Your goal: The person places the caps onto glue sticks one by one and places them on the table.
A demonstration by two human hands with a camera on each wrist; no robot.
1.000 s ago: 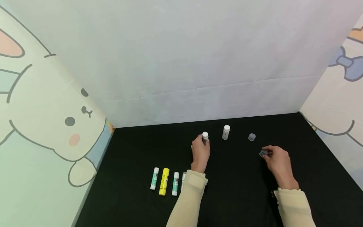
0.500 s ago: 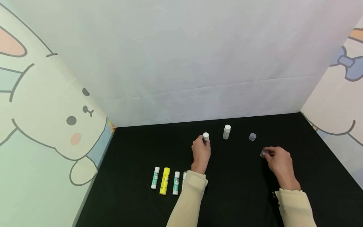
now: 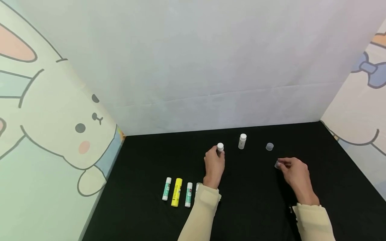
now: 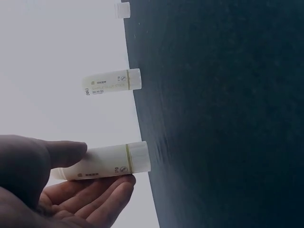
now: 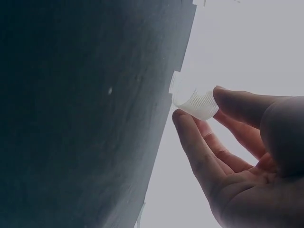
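My left hand holds a white glue stick upright on the black table between thumb and fingers. Its label band shows in the left wrist view, and the thumb covers part of its side. Another uncapped-looking white glue stick stands a little to the right. On the right side of the table, my right hand pinches a small translucent ribbed cap between thumb and fingertips, tilted, close over the cloth. Farther back stands a second translucent cap.
At the front left are a green-and-white glue stick, a yellow glue stick and another green-and-white glue stick in a row. A white stick is mostly hidden behind the left sleeve. A pale curtain rises behind the black table.
The cap in my right hand has tipped over in the fingers and moved slightly left. My left hand keeps its hold on the glue stick. The head view has shifted a little.
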